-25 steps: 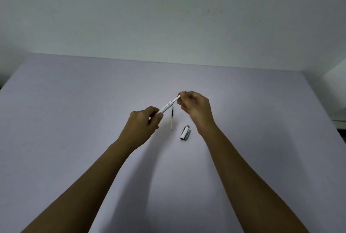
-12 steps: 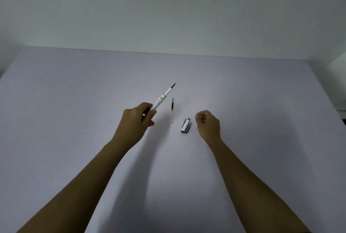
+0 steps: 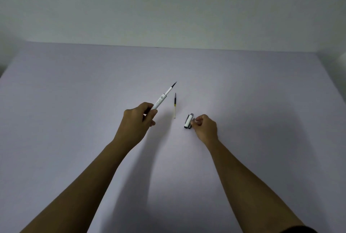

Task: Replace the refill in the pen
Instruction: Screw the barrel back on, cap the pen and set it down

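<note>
On the pale table [image 3: 74, 101], the left hand [image 3: 137, 122] grips a slim white pen [image 3: 162, 97], its lower end hidden. Right hand [image 3: 205, 127] pinches the cap [image 3: 188, 123]. A thin refill [image 3: 175, 106] lies between them.

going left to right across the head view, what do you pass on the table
left hand → white pen with a dark tip, held up in it → thin used refill, lying flat → white and grey pen cap → right hand at the cap
</note>
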Motion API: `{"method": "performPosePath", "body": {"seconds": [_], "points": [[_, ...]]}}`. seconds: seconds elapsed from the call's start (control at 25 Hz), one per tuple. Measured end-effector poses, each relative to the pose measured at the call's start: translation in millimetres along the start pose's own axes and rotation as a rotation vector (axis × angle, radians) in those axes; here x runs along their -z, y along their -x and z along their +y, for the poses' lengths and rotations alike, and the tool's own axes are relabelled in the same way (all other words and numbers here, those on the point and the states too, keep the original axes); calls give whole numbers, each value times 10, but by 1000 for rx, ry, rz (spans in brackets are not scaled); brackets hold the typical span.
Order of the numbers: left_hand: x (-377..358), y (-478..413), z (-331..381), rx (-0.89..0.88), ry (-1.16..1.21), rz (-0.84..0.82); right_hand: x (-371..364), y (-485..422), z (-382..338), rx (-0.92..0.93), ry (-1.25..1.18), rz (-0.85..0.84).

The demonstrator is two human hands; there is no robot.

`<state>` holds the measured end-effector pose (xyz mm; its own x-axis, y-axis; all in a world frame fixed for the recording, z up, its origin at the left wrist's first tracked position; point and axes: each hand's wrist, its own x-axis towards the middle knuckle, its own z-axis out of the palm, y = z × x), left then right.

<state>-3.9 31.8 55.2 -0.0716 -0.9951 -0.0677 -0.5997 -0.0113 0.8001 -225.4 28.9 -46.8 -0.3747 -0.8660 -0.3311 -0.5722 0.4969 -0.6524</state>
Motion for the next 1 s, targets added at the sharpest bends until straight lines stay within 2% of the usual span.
{"method": "performPosePath", "body": {"seconds": [0.36,0.44,0.52,0.6,0.68,0.72,0.84,1.0], "points": [[-38,43,-7,-4,-21,-7,126,-45,-41,-76,130,-33],[-36,33,3,-2,-25,-9,225,-35,-117,-47,85,-22],[-31,18,-2,-4,-46,-15,354,10,-269,4,-125,24],[-29,16,-14,-20,-82,-37,504,79,-457,6,-513,44],[-41,25,-16,-49,-119,-65,629,165,-612,-21,-922,-35],[-49,29,-11,-61,-130,-75,671,200,-663,-18,-1036,-65],[-66,22,14,-105,-151,-77,733,283,-770,-9,-1136,-106],[-52,12,13,-150,-192,-93,705,337,-825,3,-1145,-125]]}}
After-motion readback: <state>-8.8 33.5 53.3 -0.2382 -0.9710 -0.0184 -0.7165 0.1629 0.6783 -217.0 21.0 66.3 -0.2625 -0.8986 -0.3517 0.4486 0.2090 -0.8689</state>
